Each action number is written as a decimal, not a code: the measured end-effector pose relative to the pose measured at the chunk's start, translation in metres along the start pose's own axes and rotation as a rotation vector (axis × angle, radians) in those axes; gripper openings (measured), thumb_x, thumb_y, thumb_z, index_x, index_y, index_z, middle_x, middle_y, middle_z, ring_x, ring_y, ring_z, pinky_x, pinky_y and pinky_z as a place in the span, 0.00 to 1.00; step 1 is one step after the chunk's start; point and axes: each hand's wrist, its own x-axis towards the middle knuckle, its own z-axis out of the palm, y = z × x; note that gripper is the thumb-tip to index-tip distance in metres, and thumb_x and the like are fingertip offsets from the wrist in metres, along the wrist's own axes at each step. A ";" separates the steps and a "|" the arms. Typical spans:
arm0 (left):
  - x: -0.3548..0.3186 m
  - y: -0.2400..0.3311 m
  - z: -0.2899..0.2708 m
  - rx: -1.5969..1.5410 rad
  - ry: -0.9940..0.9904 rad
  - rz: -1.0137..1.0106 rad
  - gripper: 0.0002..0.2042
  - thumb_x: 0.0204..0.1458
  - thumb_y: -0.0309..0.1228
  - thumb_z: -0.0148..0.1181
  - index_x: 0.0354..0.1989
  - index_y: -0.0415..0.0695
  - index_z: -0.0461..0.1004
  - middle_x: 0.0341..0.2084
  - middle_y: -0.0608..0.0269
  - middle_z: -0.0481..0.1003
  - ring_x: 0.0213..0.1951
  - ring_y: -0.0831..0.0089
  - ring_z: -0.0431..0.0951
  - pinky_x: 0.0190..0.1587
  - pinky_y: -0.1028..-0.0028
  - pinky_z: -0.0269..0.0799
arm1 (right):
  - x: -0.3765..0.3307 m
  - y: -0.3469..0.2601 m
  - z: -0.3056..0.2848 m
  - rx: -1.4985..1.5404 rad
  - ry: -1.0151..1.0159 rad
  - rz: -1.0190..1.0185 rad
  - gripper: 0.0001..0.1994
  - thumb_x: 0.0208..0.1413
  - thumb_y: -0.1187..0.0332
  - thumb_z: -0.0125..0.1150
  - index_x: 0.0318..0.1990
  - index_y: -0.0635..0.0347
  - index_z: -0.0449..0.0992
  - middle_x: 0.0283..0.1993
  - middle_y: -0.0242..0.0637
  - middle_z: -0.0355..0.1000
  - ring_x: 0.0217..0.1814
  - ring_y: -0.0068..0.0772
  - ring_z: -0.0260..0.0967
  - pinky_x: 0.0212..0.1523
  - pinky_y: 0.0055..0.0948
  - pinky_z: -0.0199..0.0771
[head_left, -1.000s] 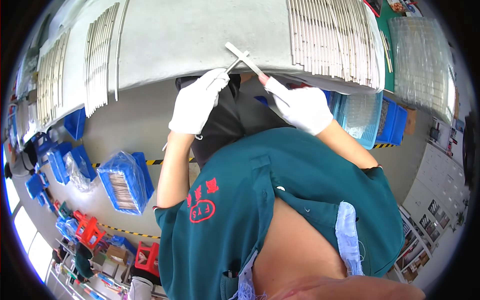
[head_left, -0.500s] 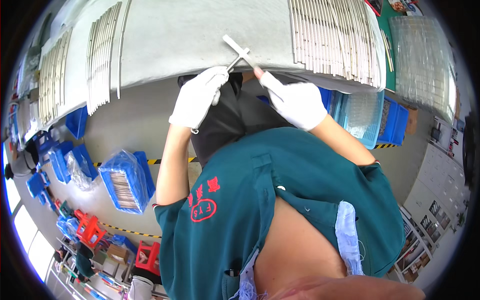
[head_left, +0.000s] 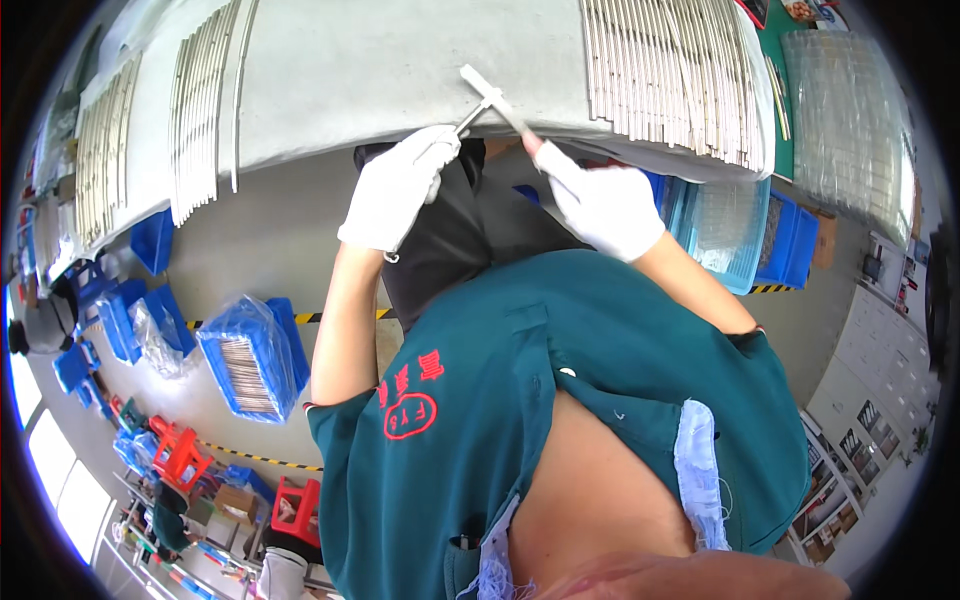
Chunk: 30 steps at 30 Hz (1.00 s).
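My left hand (head_left: 398,195), in a white glove, is closed around a thin metal rod (head_left: 473,119) whose far end sticks up past the fingers. In my right hand (head_left: 608,208), also gloved but with a bare fingertip showing, is a flat whitish strip (head_left: 512,114). The strip lies across the rod's far end, and the two form a cross just above the near edge of the table (head_left: 400,70). What the strip is made of I cannot tell. The part of the rod inside my left hand is hidden.
A dense row of metal rods (head_left: 670,85) lies at the table's right; smaller groups of rods (head_left: 200,110) lie at the left. Clear plastic trays (head_left: 845,130) are stacked far right. Blue bins (head_left: 780,240) stand below, and a bagged blue crate (head_left: 245,365) sits on the floor.
My right hand has shifted slightly to the right, and the strip has slid with it across the rod's end. My left hand and the rod have barely moved.
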 end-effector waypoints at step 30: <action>-0.002 0.004 0.017 -0.470 -0.028 -0.250 0.13 0.55 0.32 0.52 0.47 0.42 0.72 0.16 0.73 0.67 0.12 0.89 0.53 0.15 0.86 0.44 | -0.004 0.006 0.010 -0.035 -0.009 -0.091 0.27 0.52 0.69 0.48 0.62 0.41 0.60 0.09 0.24 0.58 0.06 0.25 0.56 0.09 0.27 0.55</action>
